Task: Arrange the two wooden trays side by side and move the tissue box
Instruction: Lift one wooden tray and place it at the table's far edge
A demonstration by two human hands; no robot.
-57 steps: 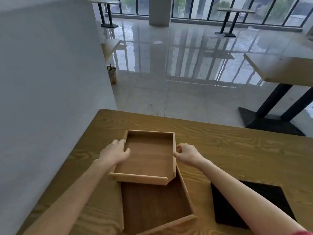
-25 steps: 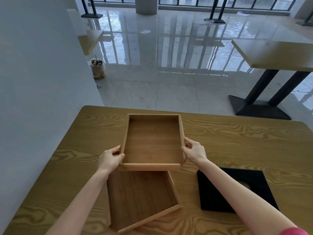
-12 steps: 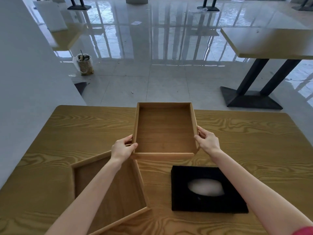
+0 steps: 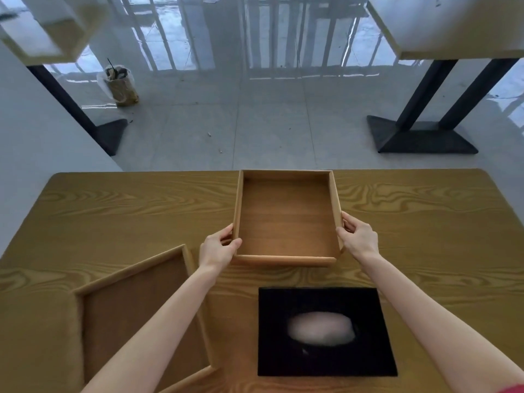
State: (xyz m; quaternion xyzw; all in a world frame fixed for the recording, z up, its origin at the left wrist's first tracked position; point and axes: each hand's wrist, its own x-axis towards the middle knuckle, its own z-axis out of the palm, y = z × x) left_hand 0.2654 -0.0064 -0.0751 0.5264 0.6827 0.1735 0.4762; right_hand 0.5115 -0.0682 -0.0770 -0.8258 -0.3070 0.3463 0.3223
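Observation:
I hold one wooden tray (image 4: 286,219) over the far middle of the wooden table (image 4: 425,217). My left hand (image 4: 217,249) grips its near left corner and my right hand (image 4: 358,236) grips its right wall. The tray is empty and its far end reaches the table's far edge. A second wooden tray (image 4: 127,313) lies at an angle on the near left of the table, partly under my left forearm. A black tissue box (image 4: 326,302) with a white tissue in its oval opening sits near me, just right of centre.
A grey wall (image 4: 34,137) borders the table on the left. Beyond the far edge is a tiled floor with another table on black legs (image 4: 425,103) at the right and a bagged bin (image 4: 120,83) at the left.
Both hands have carried the held tray off the other tray and to the right, toward the table's far edge. The view has shifted, so the tissue box now shows fully.

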